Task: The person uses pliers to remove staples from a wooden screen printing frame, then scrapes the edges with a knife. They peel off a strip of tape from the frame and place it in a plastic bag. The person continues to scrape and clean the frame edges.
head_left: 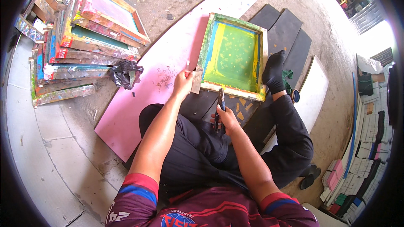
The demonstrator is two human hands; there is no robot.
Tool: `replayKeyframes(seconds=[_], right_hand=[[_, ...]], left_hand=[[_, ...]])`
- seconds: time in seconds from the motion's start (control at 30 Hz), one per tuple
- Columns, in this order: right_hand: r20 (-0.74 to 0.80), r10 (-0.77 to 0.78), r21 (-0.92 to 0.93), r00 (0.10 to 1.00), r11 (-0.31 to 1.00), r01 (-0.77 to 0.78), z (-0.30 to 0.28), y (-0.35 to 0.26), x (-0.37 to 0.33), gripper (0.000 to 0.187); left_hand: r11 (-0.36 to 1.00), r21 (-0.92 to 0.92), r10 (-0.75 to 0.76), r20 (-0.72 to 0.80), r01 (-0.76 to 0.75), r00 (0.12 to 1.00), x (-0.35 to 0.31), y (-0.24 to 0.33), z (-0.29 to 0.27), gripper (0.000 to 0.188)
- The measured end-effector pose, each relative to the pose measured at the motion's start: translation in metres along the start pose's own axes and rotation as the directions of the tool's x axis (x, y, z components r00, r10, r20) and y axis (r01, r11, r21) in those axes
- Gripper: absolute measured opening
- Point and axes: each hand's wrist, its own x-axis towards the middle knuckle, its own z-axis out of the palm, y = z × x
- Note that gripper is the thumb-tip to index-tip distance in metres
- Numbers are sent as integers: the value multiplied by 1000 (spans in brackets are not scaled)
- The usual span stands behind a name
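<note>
Green-and-yellow mesh [235,56] in a wooden frame [244,94], laid flat before the person, near side within reach of both hands.
The right hand [228,120] grips dark pliers [221,99], nose pointing up at that near side; the left hand [184,85] is closed by the near-left corner, seemingly pinching something thin, too small to tell. One black-socked foot [275,70] sits against the right side, perhaps as a brace. Pink board [139,117] and black panels [290,27] lie underneath, likely sparing it the rough floor [326,38].

The rectangular wooden-framed screen [234,65] has green mesh, yellow speckles and blue-and-yellow edging; the flat pink board [130,120] bears dark scribbles; the maroon fabric shirt [212,205], red and blue sleeve bands.
</note>
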Motion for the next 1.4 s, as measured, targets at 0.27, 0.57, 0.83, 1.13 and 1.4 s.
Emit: replayKeyframes(seconds=[0.27,0.57,0.83,1.13,1.4], right_hand=[[-61,16,-45,998,999,-19,-5,10,14,49],[-103,-26,-8,994,1000,25,6,14,32,45],[-149,-28,-1,988,1000,28,14,17,37,36],[-123,86,47,989,996,-80,4,10,32,32],[137,114,187,984,972,-139,-22,13,36,32]], left_hand=[[968,-168,-233,-309,189,922,21,-7,-33,25],[959,65,-172,-643,277,747,51,-43,-54,35],[961,13,-221,-563,276,796,50,-42,-50,43],[976,-42,-204,-506,213,838,23,-6,-36,37],[994,-63,-109,-418,91,902,26,-19,-33,33]])
